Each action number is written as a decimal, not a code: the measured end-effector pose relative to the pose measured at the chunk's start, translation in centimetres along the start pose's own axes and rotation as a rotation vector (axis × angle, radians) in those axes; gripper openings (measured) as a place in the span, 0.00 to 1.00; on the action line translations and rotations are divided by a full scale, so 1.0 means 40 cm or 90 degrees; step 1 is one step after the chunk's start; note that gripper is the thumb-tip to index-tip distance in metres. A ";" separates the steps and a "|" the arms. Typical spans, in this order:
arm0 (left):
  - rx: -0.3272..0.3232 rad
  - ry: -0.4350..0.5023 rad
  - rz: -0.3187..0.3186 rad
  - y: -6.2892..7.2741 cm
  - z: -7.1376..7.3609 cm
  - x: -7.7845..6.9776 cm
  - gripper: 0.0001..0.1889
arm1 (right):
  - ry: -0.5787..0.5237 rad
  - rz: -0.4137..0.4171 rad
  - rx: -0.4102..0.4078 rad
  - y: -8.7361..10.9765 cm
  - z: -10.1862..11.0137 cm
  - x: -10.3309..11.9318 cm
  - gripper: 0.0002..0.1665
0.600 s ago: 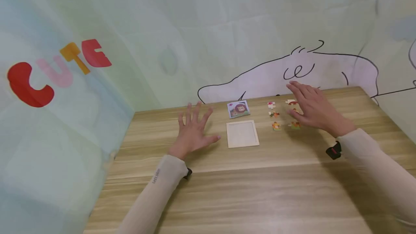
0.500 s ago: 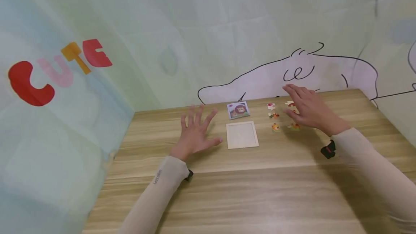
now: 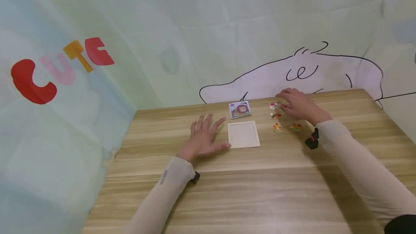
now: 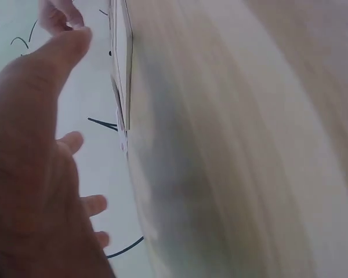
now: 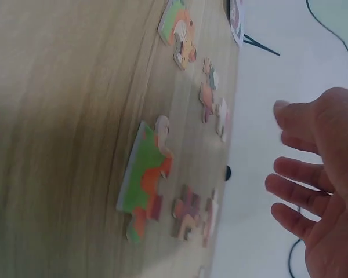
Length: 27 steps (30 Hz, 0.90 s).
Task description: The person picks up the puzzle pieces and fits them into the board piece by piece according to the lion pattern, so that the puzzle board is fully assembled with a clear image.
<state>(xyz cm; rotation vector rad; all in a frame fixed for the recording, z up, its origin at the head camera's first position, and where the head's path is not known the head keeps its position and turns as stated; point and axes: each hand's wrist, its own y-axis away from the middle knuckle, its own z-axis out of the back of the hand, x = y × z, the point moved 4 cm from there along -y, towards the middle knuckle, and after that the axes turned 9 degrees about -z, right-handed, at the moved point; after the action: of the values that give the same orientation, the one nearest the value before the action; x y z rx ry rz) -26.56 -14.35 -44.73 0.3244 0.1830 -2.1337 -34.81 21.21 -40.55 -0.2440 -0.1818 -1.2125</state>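
Observation:
Fingers spread, my left hand (image 3: pixel 202 139) hovers just left of a shallow white square puzzle tray (image 3: pixel 243 134); its thumb tip overlaps the tray's near left corner in the head view. My right hand (image 3: pixel 300 105) is held over the jigsaw pieces, fingers loosely bent and nothing between them. Its fingertips reach toward a pink-and-white piece (image 3: pixel 272 105) at the back. Nearer lie an orange-and-white piece (image 3: pixel 275 115), a tiger-coloured piece (image 3: pixel 277 128) and a green-and-orange piece (image 5: pixel 145 174). The hand hides further pieces from the head camera; the right wrist view shows a dark red one (image 5: pixel 187 212).
A square picture card (image 3: pixel 239 109) with a lion lies behind the tray. The wooden table (image 3: pixel 247 194) meets a printed cloth backdrop (image 3: pixel 182 46) at its far edge and on the left.
My right hand has moved left and lower, from the right column of pieces toward the left one. My left hand has shifted right and slightly nearer, up to the tray.

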 end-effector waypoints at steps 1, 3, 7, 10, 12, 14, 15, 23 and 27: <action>0.013 0.017 0.002 -0.004 -0.005 -0.001 0.52 | -0.003 -0.009 0.011 -0.006 -0.006 -0.005 0.26; 0.034 0.051 0.008 -0.010 -0.016 0.001 0.52 | -0.009 -0.021 0.025 -0.017 -0.017 -0.010 0.25; 0.059 0.096 0.022 -0.026 -0.039 0.014 0.50 | -0.022 -0.034 0.039 -0.035 -0.037 -0.014 0.25; 0.073 0.100 0.032 -0.036 -0.053 0.025 0.49 | -0.022 -0.036 0.047 -0.047 -0.055 -0.018 0.26; 0.083 0.098 0.038 -0.041 -0.062 0.031 0.48 | -0.021 -0.041 0.052 -0.052 -0.064 -0.021 0.26; 0.095 0.097 0.042 -0.046 -0.074 0.038 0.48 | -0.018 -0.042 0.052 -0.055 -0.071 -0.023 0.26; 0.101 0.096 0.044 -0.047 -0.079 0.041 0.48 | -0.017 -0.041 0.051 -0.056 -0.075 -0.023 0.26; 0.120 0.092 0.057 -0.052 -0.092 0.052 0.48 | -0.027 -0.042 0.044 -0.063 -0.091 -0.016 0.22; 0.125 0.088 0.067 -0.054 -0.091 0.052 0.48 | -0.036 -0.053 0.041 -0.067 -0.092 -0.015 0.20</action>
<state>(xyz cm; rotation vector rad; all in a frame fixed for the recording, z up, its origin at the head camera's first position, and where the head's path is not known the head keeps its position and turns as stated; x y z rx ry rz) -28.87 -13.90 -48.83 0.5839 0.0348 -2.0299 -37.50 19.82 -43.99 -0.2165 -0.2829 -1.2803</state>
